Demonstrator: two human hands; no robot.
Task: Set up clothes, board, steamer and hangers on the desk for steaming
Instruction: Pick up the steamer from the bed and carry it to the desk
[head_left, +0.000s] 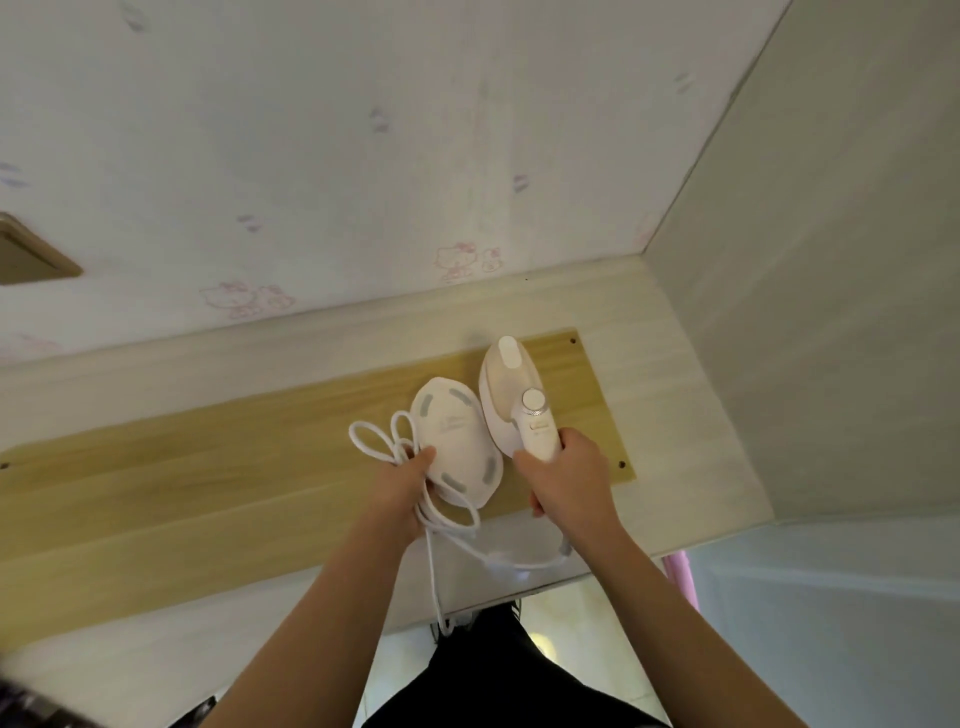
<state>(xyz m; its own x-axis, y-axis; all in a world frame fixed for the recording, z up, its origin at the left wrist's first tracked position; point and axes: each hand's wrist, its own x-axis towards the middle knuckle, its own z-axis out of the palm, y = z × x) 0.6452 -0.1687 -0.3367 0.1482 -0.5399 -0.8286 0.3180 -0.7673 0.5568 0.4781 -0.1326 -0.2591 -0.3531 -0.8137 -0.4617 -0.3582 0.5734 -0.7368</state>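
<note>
A long yellow wooden board (218, 467) lies flat on the pale desk (691, 415). My right hand (566, 483) grips the handle of a white handheld steamer (511, 395), whose head points away from me over the board's right end. My left hand (405, 483) holds the steamer's oval white base (457, 441) together with loops of the white power cord (379, 441). The cord runs on from the steamer's handle and hangs over the desk's front edge. No clothes or hangers can be made out.
A wall with faint pink cartoon prints (311, 156) rises behind the desk, and a plain side wall (831, 312) closes its right end. A pink object (680, 577) stands beside the desk's right front corner. Dark patterned fabric (31, 701) shows blurred at the bottom left.
</note>
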